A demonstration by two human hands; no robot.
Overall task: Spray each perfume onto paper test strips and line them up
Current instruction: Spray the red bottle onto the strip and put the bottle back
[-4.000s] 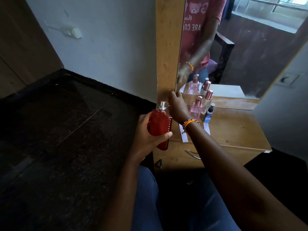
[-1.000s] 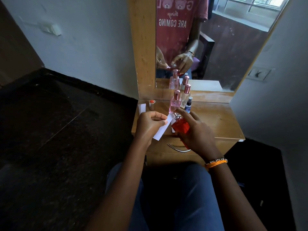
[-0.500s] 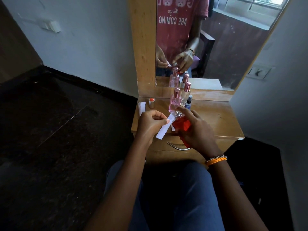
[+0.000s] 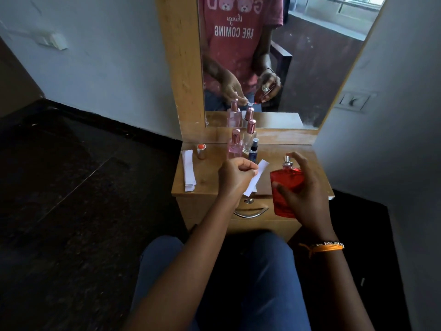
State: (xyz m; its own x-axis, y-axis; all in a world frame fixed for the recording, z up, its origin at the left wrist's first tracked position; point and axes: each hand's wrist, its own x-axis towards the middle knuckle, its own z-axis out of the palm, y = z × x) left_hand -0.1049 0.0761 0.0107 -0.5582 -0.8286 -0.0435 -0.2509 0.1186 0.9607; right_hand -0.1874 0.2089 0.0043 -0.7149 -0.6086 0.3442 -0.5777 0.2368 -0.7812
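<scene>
While the right hand (image 4: 307,199) is gripping the red perfume bottle (image 4: 286,187) upright above the bench (image 4: 298,154), forefinger arching over its nozzle, the left hand (image 4: 235,177) is pinching a paper strip (image 4: 259,174) beside it; spare strips (image 4: 188,170) are lying at the bench's left edge.

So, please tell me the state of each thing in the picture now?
Red glass perfume bottle: uncapped, held by right hand.
White paper strip: pinched by left hand.
Pink-capped bottles: capped, standing.
Small blue bottle: capped, standing.
Wooden drawer: closed.
</scene>
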